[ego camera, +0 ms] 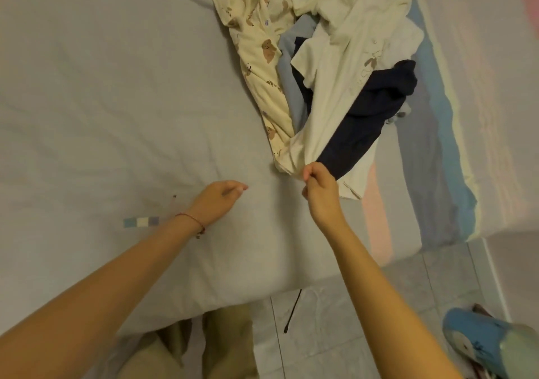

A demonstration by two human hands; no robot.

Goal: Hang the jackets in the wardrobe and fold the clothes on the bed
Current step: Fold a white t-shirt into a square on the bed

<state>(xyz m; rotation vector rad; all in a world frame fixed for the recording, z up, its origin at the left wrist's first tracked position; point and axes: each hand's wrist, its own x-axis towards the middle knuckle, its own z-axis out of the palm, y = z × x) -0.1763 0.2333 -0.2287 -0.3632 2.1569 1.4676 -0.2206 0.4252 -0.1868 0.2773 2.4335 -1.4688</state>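
Observation:
A heap of clothes lies on the bed's right half: a cream bear-print garment, a white shirt, a dark navy garment and a pale blue piece underneath. My right hand pinches the white shirt's near hem, which is stretched toward me. My left hand, a red string bracelet at its wrist, hovers just above the grey bedcover to the left of the heap, fingers loosely curled and holding nothing.
A striped pastel blanket runs along the bed's right side. Tiled floor shows below the bed edge, with a thin black cable and a blue plush slipper at lower right. My beige trousers stand against the bed.

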